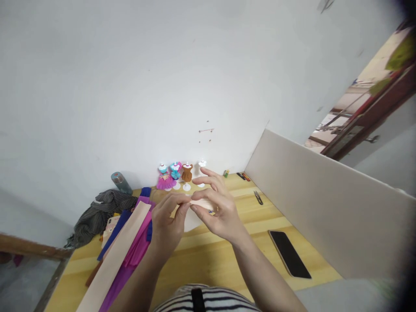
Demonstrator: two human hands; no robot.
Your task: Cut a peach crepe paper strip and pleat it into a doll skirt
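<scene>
My left hand (169, 219) and my right hand (219, 208) meet above the middle of the wooden table. Both are pinched, thumb against forefinger, on a small pale peach piece of paper (203, 203). Its far part is covered by my right fingers, whose other fingertips stand spread apart. Just below the fingers shows a white sheet (192, 221), partly hidden by my hands. Beyond them, by the wall, stand miniature dress forms: one in a pink skirt (166, 182), one in blue (176, 172), one in brown (187, 173) and a white one (202, 164).
Long strips of coloured paper, peach (120, 251), magenta (138, 251) and blue (113, 236), lie at left. Behind them are a striped cloth (104, 212) and a bottle (121, 183). At right are a phone (289, 254), thread snips (258, 197) and a white partition (325, 208).
</scene>
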